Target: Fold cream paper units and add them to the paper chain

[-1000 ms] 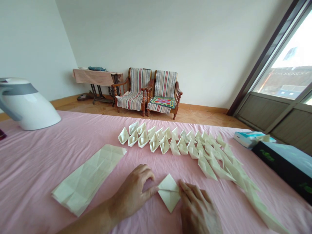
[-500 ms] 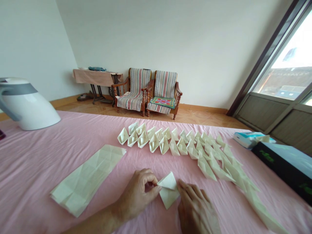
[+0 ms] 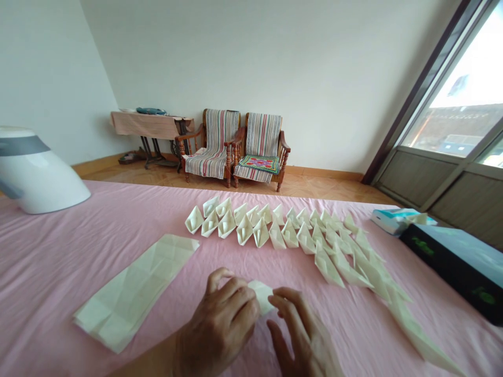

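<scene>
A small folded piece of cream paper (image 3: 262, 296) lies on the pink cloth between my hands, partly covered by them. My left hand (image 3: 226, 314) curls over its left side, fingers bent and pressed on the paper, with the thumb hidden underneath. My right hand (image 3: 302, 330) is at the paper's right edge, fingertips close to it, thumb spread away from the fingers. Beyond the hands stand rows of folded paper boats (image 3: 261, 233), which curve toward me on the right. A stack of creased paper strips (image 3: 137, 288) lies to the left.
On the far left of the pink tablecloth (image 3: 129, 214) stands a white and grey jug (image 3: 51, 178). To the right are a tissue pack (image 3: 396, 220) and a black box (image 3: 451, 267). Two wooden armchairs (image 3: 259, 146) and a covered sewing table (image 3: 145, 125) stand by the wall.
My left hand has moved over the paper and now covers much of it. The paper looks smaller, its lower point out of sight. My right hand's fingers have lifted and spread.
</scene>
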Tool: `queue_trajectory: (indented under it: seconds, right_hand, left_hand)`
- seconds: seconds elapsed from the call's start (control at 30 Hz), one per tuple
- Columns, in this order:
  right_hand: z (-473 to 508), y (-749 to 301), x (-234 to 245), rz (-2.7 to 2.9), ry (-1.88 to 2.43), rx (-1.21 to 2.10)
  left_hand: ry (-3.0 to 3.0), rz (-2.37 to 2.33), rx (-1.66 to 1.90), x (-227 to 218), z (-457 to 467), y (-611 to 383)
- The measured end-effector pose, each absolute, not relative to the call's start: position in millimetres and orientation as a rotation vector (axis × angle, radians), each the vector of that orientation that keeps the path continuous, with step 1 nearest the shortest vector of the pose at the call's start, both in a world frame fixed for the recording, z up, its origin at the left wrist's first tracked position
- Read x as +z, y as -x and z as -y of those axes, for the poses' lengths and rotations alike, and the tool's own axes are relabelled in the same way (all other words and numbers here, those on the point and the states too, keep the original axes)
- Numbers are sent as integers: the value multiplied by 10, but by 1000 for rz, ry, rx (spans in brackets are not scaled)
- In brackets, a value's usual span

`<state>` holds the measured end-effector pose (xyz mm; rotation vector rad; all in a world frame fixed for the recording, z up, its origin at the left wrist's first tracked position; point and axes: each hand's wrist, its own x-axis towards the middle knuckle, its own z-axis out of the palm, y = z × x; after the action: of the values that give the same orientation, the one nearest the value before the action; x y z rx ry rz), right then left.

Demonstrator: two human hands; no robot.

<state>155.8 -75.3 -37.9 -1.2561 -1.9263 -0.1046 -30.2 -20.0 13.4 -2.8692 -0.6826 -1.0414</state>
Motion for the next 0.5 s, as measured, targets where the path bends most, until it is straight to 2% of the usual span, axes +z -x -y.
queue_trajectory:
  seconds: [0.1,0.3,0.5]
  right_hand:
    - [736,-1583,-380,1985,1292,-26]
    - [676,-1641,-380,1786,1331,11]
    - [601,-1677,-396,1814,1342,165]
  left_hand:
    - [3009,543,-971,106,203,292]
    - [3129,712,-1062,28,51,341]
    - [3058,607,-1021,-18,16,370]
